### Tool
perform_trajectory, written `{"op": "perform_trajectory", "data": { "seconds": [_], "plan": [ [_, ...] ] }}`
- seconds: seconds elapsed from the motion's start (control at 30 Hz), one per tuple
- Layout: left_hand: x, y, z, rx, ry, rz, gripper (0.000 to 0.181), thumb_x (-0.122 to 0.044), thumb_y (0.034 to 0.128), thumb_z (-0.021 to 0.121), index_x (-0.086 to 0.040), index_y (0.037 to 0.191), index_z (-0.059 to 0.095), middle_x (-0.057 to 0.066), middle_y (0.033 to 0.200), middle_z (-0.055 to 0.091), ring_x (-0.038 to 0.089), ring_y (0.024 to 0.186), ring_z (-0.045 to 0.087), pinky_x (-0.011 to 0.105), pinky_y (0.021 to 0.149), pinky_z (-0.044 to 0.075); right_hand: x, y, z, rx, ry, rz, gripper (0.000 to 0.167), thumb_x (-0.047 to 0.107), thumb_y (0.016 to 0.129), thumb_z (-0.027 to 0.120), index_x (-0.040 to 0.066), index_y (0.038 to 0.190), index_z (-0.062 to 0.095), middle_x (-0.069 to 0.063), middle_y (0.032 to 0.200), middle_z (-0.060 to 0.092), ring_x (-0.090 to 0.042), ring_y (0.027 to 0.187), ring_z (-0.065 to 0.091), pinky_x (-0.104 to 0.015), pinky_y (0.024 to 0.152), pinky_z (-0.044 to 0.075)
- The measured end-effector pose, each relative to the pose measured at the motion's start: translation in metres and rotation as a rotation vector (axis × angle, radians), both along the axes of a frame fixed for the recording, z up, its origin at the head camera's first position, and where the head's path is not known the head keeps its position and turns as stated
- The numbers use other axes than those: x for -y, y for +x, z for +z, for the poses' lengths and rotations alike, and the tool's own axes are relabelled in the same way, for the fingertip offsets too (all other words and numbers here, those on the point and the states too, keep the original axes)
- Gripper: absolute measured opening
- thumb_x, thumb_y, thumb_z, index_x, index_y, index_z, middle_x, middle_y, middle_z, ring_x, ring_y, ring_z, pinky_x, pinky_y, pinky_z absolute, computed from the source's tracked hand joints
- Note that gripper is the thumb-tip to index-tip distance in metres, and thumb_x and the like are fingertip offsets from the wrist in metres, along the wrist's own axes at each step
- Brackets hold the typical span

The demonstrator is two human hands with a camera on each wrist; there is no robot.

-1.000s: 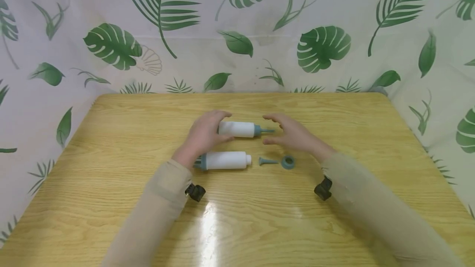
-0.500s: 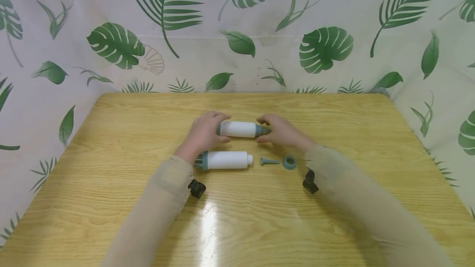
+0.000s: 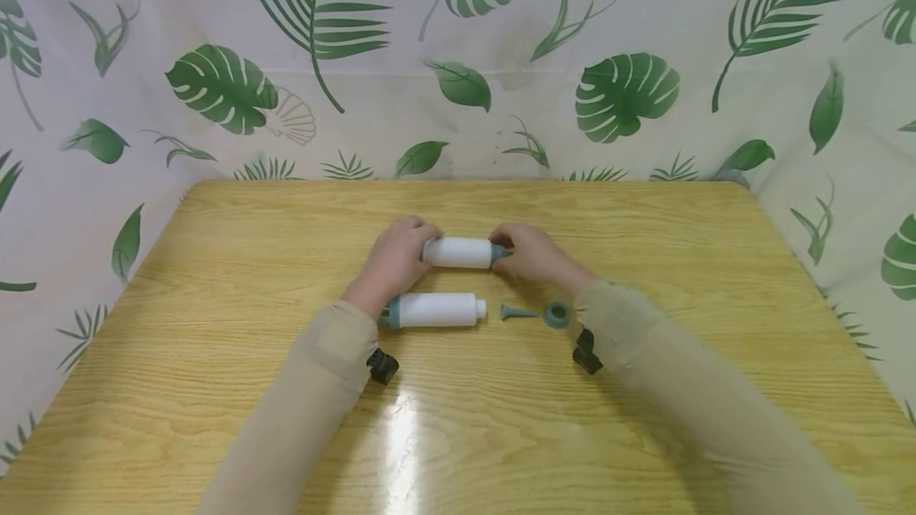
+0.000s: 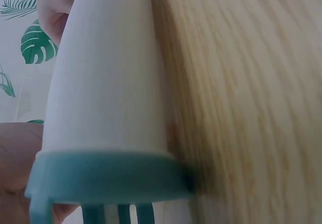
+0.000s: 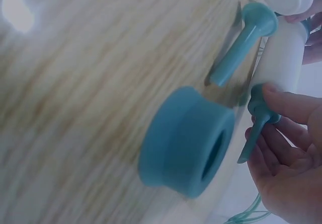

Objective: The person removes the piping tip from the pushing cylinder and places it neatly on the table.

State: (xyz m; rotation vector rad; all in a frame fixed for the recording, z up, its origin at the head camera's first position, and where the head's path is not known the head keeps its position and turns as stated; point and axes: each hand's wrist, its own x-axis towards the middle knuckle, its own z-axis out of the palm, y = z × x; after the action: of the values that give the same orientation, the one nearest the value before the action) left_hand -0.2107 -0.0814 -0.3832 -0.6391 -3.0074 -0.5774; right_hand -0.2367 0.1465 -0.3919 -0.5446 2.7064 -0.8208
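Note:
A white squeeze bottle (image 3: 461, 253) lies crosswise toward the far side of the table, teal cap and thin nozzle to the right. My left hand (image 3: 395, 261) grips its left end, which the fingers largely hide. At the other end, my right hand (image 3: 537, 257) holds the teal cap (image 5: 257, 102) between thumb and fingers, the slim nozzle (image 5: 253, 138) pointing into the palm. Nearer to me lies a second white bottle (image 3: 436, 309), its bare neck to the right and a slotted teal end (image 4: 108, 176) beneath my left wrist.
A loose teal nozzle (image 3: 518, 311) lies right of the second bottle's neck. Beside it is a teal ring (image 3: 556, 314) with a wide hole. The wooden table (image 3: 487, 427) ends at a leaf-patterned cloth (image 3: 501, 102) behind.
My right hand has moved left from beyond the nozzle and taken hold of the cap. My left fingers have closed on the bottle's left end. The near bottle and loose pieces stay put.

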Motion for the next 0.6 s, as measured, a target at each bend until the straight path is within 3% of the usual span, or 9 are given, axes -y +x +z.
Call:
{"op": "perform_trajectory", "data": {
  "seconds": [0.2, 0.4, 0.6],
  "plan": [
    [0.003, 0.001, 0.0, -0.003, 0.041, 0.006, 0.041, -0.002, 0.0797, 0.075, -0.007, 0.119, 0.065, 0.011, 0.119, 0.059, 0.029, 0.112, 0.052, 0.04, 0.097, 0.043, 0.0, 0.002, 0.001, -0.017, -0.041, -0.011, 0.04, 0.008, 0.086, 0.071, -0.002, 0.122, 0.057, -0.018, 0.122, 0.059, -0.032, 0.115, 0.054, -0.043, 0.099, 0.043],
    [0.009, 0.004, 0.001, -0.005, 0.119, 0.001, 0.039, -0.002, 0.0814, 0.074, -0.006, 0.119, 0.064, 0.012, 0.119, 0.058, 0.029, 0.113, 0.051, 0.039, 0.098, 0.042, -0.002, 0.008, 0.008, -0.04, -0.165, -0.018, 0.04, 0.008, 0.083, 0.073, -0.002, 0.12, 0.06, -0.016, 0.117, 0.062, -0.03, 0.108, 0.057, -0.042, 0.095, 0.045],
    [0.013, 0.01, 0.009, -0.005, 0.171, 0.004, 0.04, -0.002, 0.0822, 0.073, -0.006, 0.121, 0.063, 0.012, 0.123, 0.057, 0.029, 0.116, 0.049, 0.041, 0.101, 0.04, -0.005, 0.012, 0.009, -0.007, -0.282, -0.036, 0.038, 0.01, 0.087, 0.07, 0.002, 0.122, 0.057, -0.015, 0.118, 0.06, -0.029, 0.105, 0.059, -0.041, 0.091, 0.048]
  ]
}}
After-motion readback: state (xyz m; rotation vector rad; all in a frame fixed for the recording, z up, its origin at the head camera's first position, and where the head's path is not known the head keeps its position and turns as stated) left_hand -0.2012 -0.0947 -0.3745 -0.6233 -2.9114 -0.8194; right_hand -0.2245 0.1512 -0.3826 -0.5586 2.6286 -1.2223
